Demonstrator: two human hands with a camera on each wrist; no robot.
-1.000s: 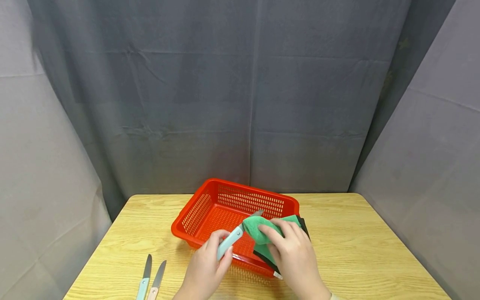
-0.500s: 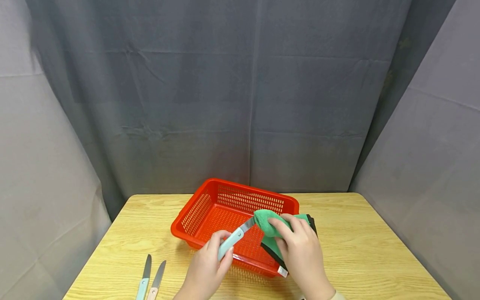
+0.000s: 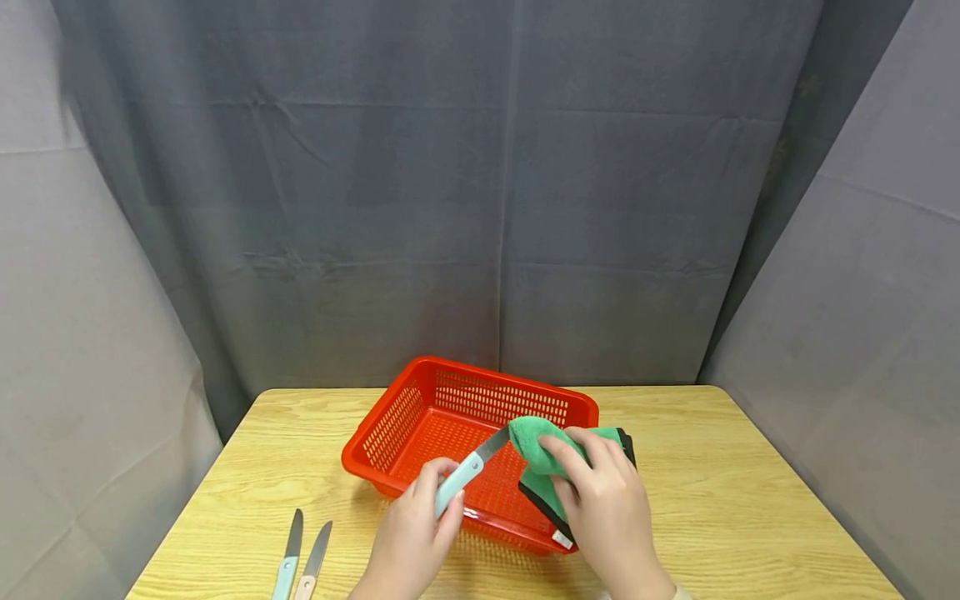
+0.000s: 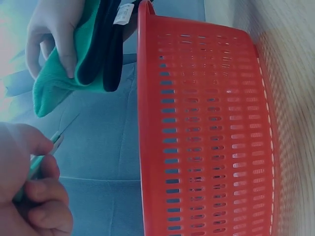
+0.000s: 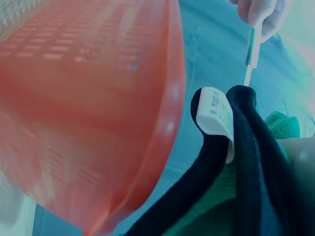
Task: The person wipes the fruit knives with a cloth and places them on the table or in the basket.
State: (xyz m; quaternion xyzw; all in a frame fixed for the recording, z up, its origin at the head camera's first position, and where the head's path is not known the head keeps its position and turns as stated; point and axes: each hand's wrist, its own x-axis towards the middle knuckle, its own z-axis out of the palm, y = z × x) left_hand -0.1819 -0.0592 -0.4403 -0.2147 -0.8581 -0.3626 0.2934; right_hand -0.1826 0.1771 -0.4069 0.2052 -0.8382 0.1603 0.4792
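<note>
In the head view my left hand (image 3: 408, 533) grips the light blue handle of a knife (image 3: 459, 483), its blade tilted up to the right. The blade's tip is hidden at a green cloth (image 3: 538, 443) with black edging and a white tag. My right hand (image 3: 603, 508) holds that cloth, fingers bent over its fold. Both hands are over the near side of a red plastic basket (image 3: 405, 433). The left wrist view shows the left fingers (image 4: 47, 191) curled round the knife handle, with the cloth (image 4: 54, 88) beyond.
Two more knives lie on the wooden table (image 3: 750, 500) at the near left: one with a light blue handle (image 3: 285, 575), one with a pale pink handle (image 3: 305, 586). Grey curtains (image 3: 390, 208) hang behind the table and at both sides.
My right hand and the cloth have shifted right along the blade toward its tip, baring more of the blade near the handle. The left hand has hardly moved.
</note>
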